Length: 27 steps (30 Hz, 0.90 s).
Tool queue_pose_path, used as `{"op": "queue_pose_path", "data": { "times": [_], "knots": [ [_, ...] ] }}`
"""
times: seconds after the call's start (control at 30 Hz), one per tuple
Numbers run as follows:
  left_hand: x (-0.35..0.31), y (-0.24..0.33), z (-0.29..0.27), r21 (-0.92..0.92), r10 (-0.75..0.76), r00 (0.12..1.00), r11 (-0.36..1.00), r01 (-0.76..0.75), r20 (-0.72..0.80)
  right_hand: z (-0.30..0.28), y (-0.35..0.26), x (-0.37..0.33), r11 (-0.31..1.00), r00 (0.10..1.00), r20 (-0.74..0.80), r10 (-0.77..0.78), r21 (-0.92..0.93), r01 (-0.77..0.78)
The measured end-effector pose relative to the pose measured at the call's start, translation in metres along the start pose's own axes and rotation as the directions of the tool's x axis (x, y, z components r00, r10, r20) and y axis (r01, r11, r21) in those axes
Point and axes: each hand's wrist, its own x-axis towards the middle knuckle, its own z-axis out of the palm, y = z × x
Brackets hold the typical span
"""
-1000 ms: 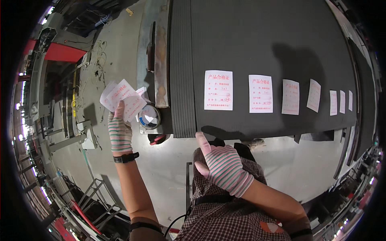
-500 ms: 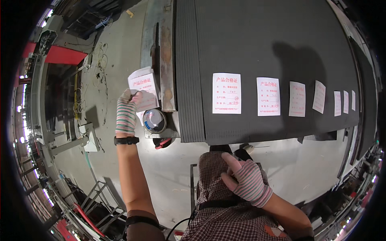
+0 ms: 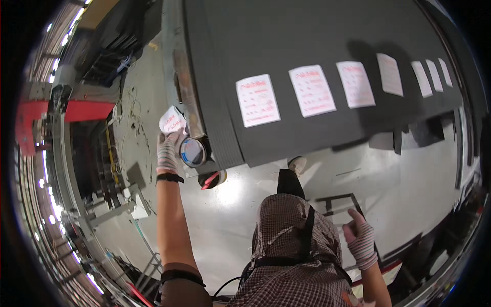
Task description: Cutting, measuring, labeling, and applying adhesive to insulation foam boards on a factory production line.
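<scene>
My left hand [image 3: 168, 153], in a striped fingerless glove, is at the left edge of the black sheet stack. Its fingers grip white paper labels with red print [image 3: 173, 121], which bend upward. Beside that hand is a round grey-and-blue thing [image 3: 193, 152] that looks like a roll of tape. My right hand [image 3: 362, 242], in a matching glove, hangs out to the right of my body, over the floor. Its thumb and forefinger are apart, and nothing shows between them. A row of similar labels [image 3: 258, 101] lies across the top black sheet [image 3: 307, 30], near its front edge.
A rusty metal bar [image 3: 188, 94] runs along the stack's left side. Below the round thing is a container with a red-handled item [image 3: 209, 180]. A dark metal frame [image 3: 335, 197] stands on the floor at right. Red machinery [image 3: 89, 111] stands at far left.
My right hand has swung away from my chest, out to the right. The labels in my left hand are now bent up. The whole view has turned, shifting the label row up and left.
</scene>
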Motion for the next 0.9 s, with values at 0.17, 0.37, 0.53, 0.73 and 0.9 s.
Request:
{"op": "queue_pose_path", "data": {
  "times": [0.17,0.37,0.53,0.73,0.9],
  "knots": [
    [0.028,0.030,0.000,0.156,-0.059,0.978,0.987,0.027,0.201,-0.003,0.251,-0.140,0.951,0.734,-0.612,0.295,0.266,-0.161],
    [-0.042,0.072,-0.002,0.555,0.290,0.932,0.822,-0.127,-0.216,0.070,0.509,-0.441,0.707,0.199,-0.683,0.703,0.641,-0.299],
    [-0.072,0.053,-0.057,0.741,0.514,0.841,0.628,-0.237,-0.166,0.137,0.474,-0.409,-0.041,0.554,-0.162,0.817,0.941,0.335],
    [-0.142,-0.022,0.006,0.272,0.326,0.914,0.882,-0.386,0.240,0.124,0.424,-0.411,-0.025,0.370,-0.141,0.918,0.912,0.409],
    [-0.125,-0.030,0.035,0.187,0.065,0.915,0.971,-0.150,0.397,0.150,0.395,-0.361,0.230,0.214,-0.258,0.942,0.962,0.147]
  ]
}}
